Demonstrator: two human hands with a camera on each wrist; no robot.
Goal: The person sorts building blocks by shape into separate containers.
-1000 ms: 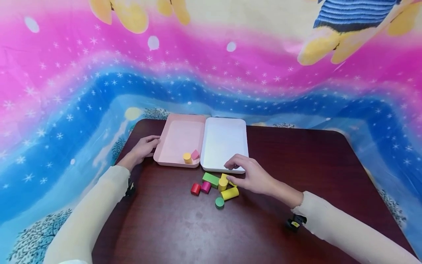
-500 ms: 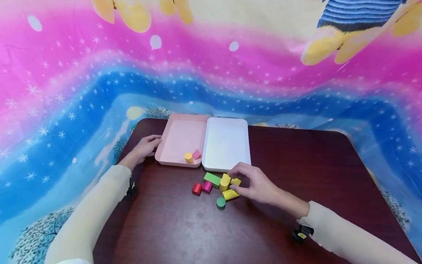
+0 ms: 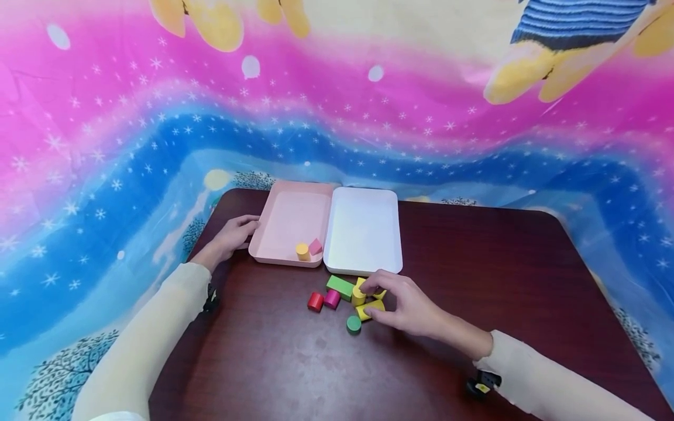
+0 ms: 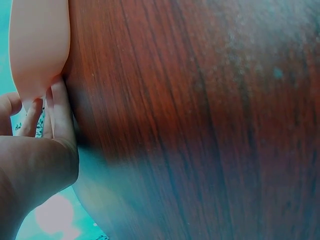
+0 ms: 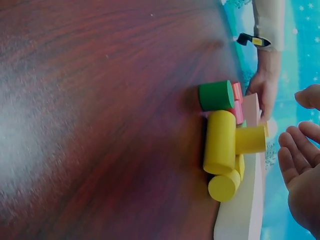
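My left hand (image 3: pixel 231 237) rests at the left side of the pink tray (image 3: pixel 254 253); in the left wrist view its straight fingers (image 4: pixel 61 115) touch the tray's wall. Over the block pile hovers my right hand (image 3: pixel 413 307), thumb and fingers spread apart, nothing between them. Below it stand an upright yellow cylinder (image 3: pixel 358 297) and a lying yellow cylinder (image 3: pixel 370 309); more yellow blocks are partly hidden by the fingers. In the right wrist view this hand (image 5: pixel 305 190) is apart from the blocks. Nearby lies a green cylinder (image 3: pixel 354 325).
Left in the pile are a green rectangular block (image 3: pixel 340 286), a magenta cylinder (image 3: pixel 332 299) and a red cylinder (image 3: pixel 315 302). An orange-yellow cylinder (image 3: pixel 302 252) and a pink block (image 3: pixel 315 246) are inside the pink tray. A white tray (image 3: pixel 363 228) adjoins it on the dark table (image 3: pixel 474 263).
The right hand dips slightly nearer to the viewer, its fingertips now over the upright yellow cylinder. The left hand stays at the pink tray, and the blocks keep their places.
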